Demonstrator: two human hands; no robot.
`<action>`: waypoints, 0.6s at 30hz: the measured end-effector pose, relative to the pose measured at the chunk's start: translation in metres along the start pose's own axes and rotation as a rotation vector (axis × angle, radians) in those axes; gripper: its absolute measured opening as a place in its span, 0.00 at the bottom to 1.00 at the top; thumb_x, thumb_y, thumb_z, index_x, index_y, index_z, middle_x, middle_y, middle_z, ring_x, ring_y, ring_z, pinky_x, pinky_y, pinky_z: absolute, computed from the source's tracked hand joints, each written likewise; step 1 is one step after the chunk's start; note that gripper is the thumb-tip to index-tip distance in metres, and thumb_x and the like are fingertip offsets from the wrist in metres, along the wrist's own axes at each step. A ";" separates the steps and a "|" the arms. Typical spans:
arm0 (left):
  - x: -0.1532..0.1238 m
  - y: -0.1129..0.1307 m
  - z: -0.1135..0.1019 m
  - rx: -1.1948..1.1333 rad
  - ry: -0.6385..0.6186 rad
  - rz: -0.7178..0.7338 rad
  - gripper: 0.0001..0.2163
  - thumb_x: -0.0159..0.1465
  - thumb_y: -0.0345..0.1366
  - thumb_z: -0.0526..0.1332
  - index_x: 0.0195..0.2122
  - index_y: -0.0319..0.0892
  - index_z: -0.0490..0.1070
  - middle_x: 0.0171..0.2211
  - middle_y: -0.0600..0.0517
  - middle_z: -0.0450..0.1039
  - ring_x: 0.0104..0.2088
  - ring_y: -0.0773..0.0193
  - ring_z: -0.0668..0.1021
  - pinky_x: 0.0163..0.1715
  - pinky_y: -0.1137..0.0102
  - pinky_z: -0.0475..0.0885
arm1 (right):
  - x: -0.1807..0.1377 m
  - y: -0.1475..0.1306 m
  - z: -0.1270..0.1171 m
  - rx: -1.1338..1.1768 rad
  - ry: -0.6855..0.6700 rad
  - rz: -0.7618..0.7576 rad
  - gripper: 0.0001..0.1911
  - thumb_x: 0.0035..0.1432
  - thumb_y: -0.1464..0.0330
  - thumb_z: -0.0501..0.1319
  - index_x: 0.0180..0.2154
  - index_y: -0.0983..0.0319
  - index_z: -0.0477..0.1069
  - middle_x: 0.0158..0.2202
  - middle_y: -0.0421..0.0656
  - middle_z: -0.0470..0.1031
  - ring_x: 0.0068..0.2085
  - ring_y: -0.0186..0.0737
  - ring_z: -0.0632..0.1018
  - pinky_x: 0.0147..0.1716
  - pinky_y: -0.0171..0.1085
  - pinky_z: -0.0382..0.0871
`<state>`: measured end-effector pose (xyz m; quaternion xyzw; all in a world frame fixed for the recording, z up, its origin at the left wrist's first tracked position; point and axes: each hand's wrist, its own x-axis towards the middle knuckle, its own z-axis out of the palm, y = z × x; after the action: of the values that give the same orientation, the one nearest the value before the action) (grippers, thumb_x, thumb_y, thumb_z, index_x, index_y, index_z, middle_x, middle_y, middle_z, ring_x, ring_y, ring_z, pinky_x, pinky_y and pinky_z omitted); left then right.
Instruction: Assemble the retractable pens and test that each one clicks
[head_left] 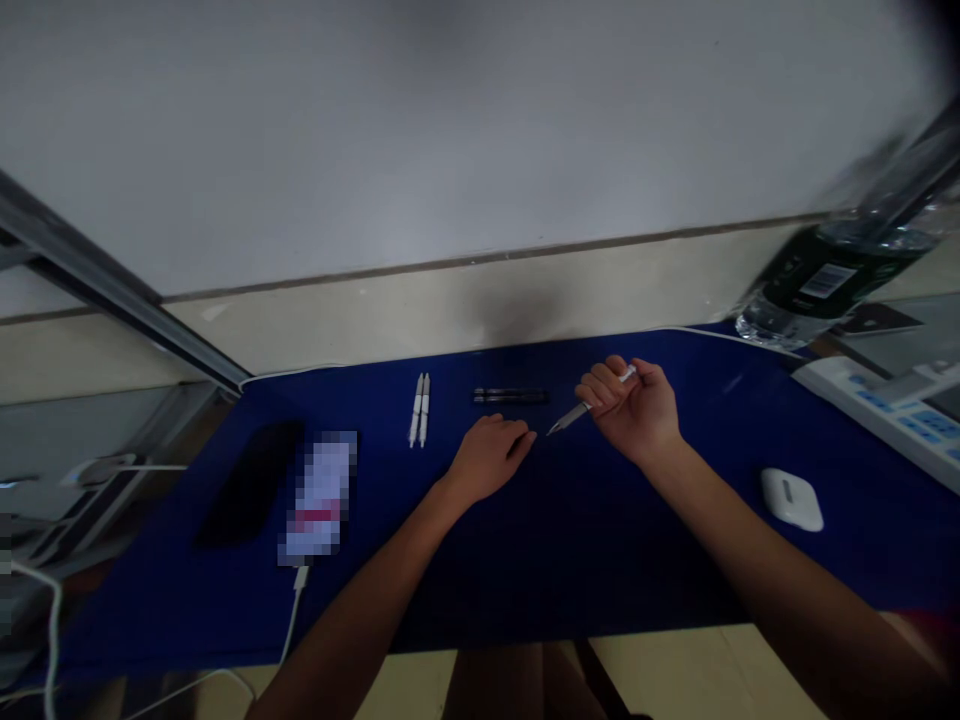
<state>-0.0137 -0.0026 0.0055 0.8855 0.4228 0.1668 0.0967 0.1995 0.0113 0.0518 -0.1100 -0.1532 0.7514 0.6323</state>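
Your right hand (630, 412) had its fingers (604, 382) closed around a silver-tipped white pen (574, 415)
Your left hand (486, 460) lay half curled and empty just beside the tip, at nine o'clock

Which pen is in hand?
The white pen with the grey tip, gripped in the right hand, tip toward the left hand; the white pair and black pair lie on the blue mat.

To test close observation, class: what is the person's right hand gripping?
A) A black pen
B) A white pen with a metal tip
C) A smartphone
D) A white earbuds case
B. The right hand is closed around the white pen, whose metal tip points toward the left hand.
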 end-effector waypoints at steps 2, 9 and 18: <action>0.000 0.000 0.000 -0.007 -0.006 -0.001 0.17 0.72 0.41 0.45 0.31 0.43 0.66 0.25 0.53 0.69 0.30 0.63 0.70 0.35 0.67 0.63 | 0.000 0.000 0.000 -0.001 -0.002 -0.001 0.10 0.51 0.68 0.55 0.22 0.59 0.54 0.17 0.34 0.47 0.20 0.32 0.55 0.22 0.34 0.56; 0.001 0.000 0.000 0.000 -0.010 -0.002 0.17 0.72 0.42 0.45 0.31 0.42 0.66 0.25 0.53 0.69 0.30 0.62 0.70 0.35 0.66 0.63 | 0.000 -0.001 0.000 -0.041 0.003 0.005 0.08 0.53 0.64 0.55 0.25 0.59 0.58 0.18 0.35 0.50 0.21 0.34 0.57 0.23 0.35 0.59; 0.001 0.001 -0.001 -0.011 -0.016 -0.012 0.17 0.72 0.42 0.45 0.33 0.42 0.69 0.26 0.52 0.71 0.32 0.61 0.71 0.36 0.65 0.64 | -0.002 0.002 0.007 -0.142 0.007 -0.003 0.10 0.57 0.63 0.54 0.25 0.59 0.62 0.18 0.34 0.49 0.19 0.32 0.56 0.23 0.35 0.59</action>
<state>-0.0129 -0.0026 0.0064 0.8837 0.4263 0.1614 0.1061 0.1955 0.0080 0.0579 -0.1568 -0.2041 0.7373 0.6246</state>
